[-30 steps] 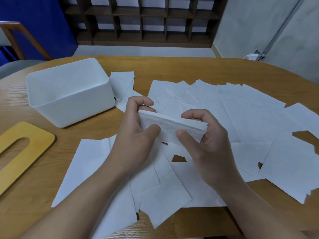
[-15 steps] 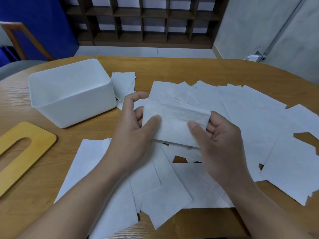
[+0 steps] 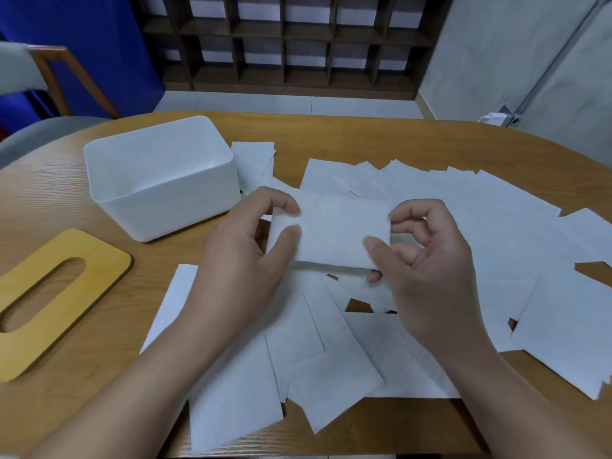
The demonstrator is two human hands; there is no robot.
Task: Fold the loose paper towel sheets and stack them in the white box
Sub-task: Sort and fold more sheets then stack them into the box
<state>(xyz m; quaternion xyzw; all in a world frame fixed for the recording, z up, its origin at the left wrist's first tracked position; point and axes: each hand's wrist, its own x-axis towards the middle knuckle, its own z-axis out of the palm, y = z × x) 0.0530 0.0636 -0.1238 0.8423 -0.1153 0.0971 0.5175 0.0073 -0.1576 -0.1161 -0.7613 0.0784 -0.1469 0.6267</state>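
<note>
In the head view, a folded white paper towel sheet (image 3: 334, 231) sits at the centre of the frame, held up between both hands above the other paper. The left hand (image 3: 245, 260) pinches its left edge, the thumb lying on the top face and the index finger curled over the upper left corner. The right hand (image 3: 427, 260) holds the right edge, with the thumb pressed onto the lower right corner and a fingertip showing beneath it; its other fingers are loosely curled just beside the right edge, and I cannot tell whether they touch the sheet.

Loose white paper towel sheets (image 3: 463, 226) lie flat and overlapping across the middle and right of the frame and run down under the forearms toward the lower centre. They rest on a rounded light wooden table (image 3: 331, 137).

A white rectangular plastic box (image 3: 185, 210) stands open-topped in the upper left of the frame, just left of the left hand; no paper is visible inside it. A yellow wooden lid with an oval slot (image 3: 99, 276) lies flat at the left edge, below the box and apart from it.

A dark wooden grid shelf (image 3: 284, 44) stands at the top of the frame, beyond the table.
</note>
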